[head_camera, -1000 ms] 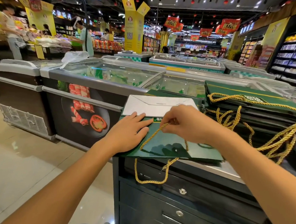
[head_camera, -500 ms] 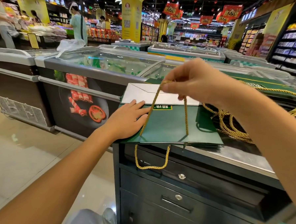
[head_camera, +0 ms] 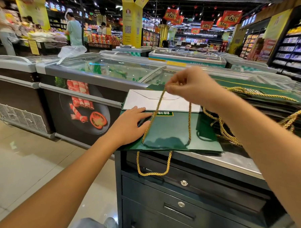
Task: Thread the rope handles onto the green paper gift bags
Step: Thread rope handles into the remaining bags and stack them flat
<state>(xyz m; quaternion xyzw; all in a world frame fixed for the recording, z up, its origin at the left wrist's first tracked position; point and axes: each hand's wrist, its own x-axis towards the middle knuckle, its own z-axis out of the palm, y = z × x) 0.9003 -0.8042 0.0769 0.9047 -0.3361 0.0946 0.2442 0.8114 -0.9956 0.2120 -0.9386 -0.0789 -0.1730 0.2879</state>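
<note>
A flat green paper gift bag (head_camera: 171,132) lies on a steel counter top, its white base flap (head_camera: 146,103) folded open at the far end. My left hand (head_camera: 130,126) rests flat on the bag's left side, fingers spread. Above the bag my right hand (head_camera: 188,85) pinches the middle of a gold rope handle (head_camera: 158,107) and holds it up; both strands run down to the bag's near edge. A second gold rope handle (head_camera: 152,173) hangs in a loop below the counter edge.
A stack of green bags with gold handles (head_camera: 262,100) lies to the right, with loose gold ropes (head_camera: 223,133) beside it. The dark cabinet (head_camera: 182,194) has locked drawers. Glass-topped freezers (head_camera: 105,68) stand behind and left. People stand far left.
My right hand has lifted from the bag surface to well above it, pulling the gold rope taut through the bag. My left hand has stayed flat on the bag.
</note>
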